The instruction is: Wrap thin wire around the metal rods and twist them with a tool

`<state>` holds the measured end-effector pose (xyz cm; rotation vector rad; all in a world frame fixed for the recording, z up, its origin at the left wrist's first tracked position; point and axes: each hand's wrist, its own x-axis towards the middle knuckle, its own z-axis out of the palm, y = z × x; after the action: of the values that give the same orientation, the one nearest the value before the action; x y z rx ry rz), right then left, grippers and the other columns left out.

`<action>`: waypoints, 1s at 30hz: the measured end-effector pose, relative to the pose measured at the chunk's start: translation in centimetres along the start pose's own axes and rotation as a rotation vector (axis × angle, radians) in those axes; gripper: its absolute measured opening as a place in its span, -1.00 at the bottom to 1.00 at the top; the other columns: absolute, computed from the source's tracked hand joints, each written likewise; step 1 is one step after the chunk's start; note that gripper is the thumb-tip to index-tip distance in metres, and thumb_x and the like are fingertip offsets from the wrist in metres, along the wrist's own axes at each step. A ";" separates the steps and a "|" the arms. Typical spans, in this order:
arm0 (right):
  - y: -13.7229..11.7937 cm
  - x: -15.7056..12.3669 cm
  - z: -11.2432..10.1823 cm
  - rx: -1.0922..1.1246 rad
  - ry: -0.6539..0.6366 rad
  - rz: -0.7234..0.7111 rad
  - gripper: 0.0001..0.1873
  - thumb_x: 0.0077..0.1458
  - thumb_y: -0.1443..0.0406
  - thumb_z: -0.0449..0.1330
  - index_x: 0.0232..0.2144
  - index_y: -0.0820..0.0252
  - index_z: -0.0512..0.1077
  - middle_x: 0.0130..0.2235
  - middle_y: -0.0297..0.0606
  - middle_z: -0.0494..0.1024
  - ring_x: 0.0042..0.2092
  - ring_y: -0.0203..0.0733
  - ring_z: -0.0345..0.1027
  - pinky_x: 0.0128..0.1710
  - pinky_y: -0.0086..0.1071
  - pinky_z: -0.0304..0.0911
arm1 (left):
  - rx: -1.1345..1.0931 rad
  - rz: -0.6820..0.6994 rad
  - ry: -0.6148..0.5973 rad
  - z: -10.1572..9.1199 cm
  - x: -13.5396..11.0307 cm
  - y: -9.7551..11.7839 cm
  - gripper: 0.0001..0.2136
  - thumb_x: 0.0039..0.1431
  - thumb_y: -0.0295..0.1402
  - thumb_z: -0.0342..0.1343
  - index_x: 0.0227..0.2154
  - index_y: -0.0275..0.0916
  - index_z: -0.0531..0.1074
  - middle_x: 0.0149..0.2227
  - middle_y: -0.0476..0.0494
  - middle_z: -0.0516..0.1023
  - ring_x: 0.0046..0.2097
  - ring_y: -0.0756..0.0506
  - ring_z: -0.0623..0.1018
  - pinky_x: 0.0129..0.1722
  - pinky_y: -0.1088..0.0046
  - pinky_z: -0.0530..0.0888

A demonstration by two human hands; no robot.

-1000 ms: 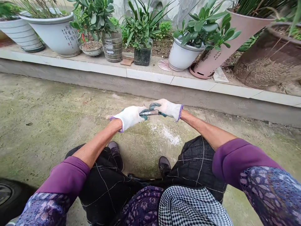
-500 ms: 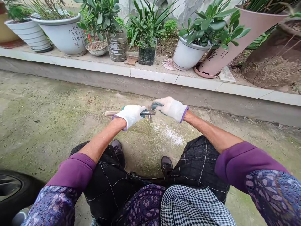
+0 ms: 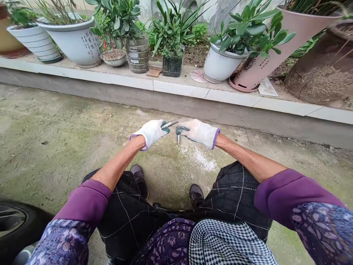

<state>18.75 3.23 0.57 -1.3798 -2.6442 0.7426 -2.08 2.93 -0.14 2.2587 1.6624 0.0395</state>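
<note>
My left hand (image 3: 152,131), in a white glove with dark green palm and purple cuff, is closed round a rod (image 3: 170,124). The rod's grey, silvery end tilts up to the right. Facing it, my right hand (image 3: 198,131), gloved alike, has its fingers curled round the top of a second short, silvery rod (image 3: 178,140) that points down. The glove hides the rest of this second rod. Just past the two hands' gap, a patch of white powder (image 3: 202,159) lies on the ground below my right hand.
A low ledge (image 3: 176,87) with white tiled edging runs ahead. Several potted plants stand on it, among them a white pot (image 3: 222,64) and a slanting pink planter (image 3: 264,62). My shoes (image 3: 196,195) rest on mossy concrete. A car wheel (image 3: 16,224) is at lower left.
The left hand's rod has turned from level to tilted up at its right end, and its pale left end is now out of sight. The second rod shows more clearly below my right hand.
</note>
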 end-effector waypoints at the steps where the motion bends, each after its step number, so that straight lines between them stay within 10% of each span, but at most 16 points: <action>1: -0.1 -0.1 -0.4 -0.019 0.018 0.008 -0.75 0.23 0.23 0.06 -0.33 0.16 0.52 -0.44 -0.34 0.49 -0.46 -0.31 0.20 -0.42 -0.40 0.03 | 0.021 0.004 -0.033 0.3 0.1 0.1 -0.67 0.25 -0.14 0.03 -0.11 -0.27 0.49 -0.22 -0.22 0.61 -0.27 -0.13 0.57 -0.26 0.39 0.42; 9: 1.7 0.8 -1.6 -0.103 0.084 -0.009 -0.78 0.16 0.32 0.08 -0.30 0.18 0.55 -0.34 -0.28 0.55 -0.36 -0.27 0.26 -0.33 -0.40 0.07 | 0.046 0.103 -0.141 3.0 -0.7 2.5 -0.80 0.12 -0.36 0.14 -0.19 -0.23 0.53 -0.41 -0.20 0.57 -0.32 -0.18 0.57 -0.26 0.33 0.43; 19: -0.2 0.2 0.4 0.149 -0.117 0.023 -0.76 0.16 0.28 0.05 -0.33 0.15 0.54 -0.44 -0.37 0.50 -0.48 -0.32 0.22 -0.44 -0.42 0.09 | -0.083 0.021 0.038 0.2 0.3 0.1 -0.74 0.19 -0.23 0.05 -0.21 -0.28 0.51 -0.31 -0.15 0.58 -0.31 -0.09 0.52 -0.29 0.43 0.41; 25: -0.5 -0.3 -0.6 0.002 0.047 -0.049 -0.76 0.18 0.28 0.06 -0.33 0.19 0.53 -0.41 -0.32 0.50 -0.42 -0.30 0.24 -0.37 -0.39 0.07 | 0.276 0.017 -0.110 1.5 0.4 0.7 -0.72 0.21 -0.34 -0.02 -0.11 -0.19 0.52 -0.35 -0.22 0.58 -0.30 -0.17 0.58 -0.33 0.39 0.39; 30: 1.2 0.4 -1.5 0.109 0.086 -0.013 -0.78 0.10 0.35 0.06 -0.38 0.23 0.52 -0.36 -0.28 0.54 -0.34 -0.28 0.29 -0.29 -0.40 0.14 | 0.085 0.158 -0.134 1.2 -0.6 2.3 -0.79 0.15 -0.29 0.05 -0.25 -0.20 0.54 -0.44 -0.10 0.53 -0.41 -0.07 0.48 -0.41 0.44 0.34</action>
<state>19.86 4.68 1.32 -1.3347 -2.5057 0.7940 0.09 1.50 -0.57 2.3942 1.4412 -0.1439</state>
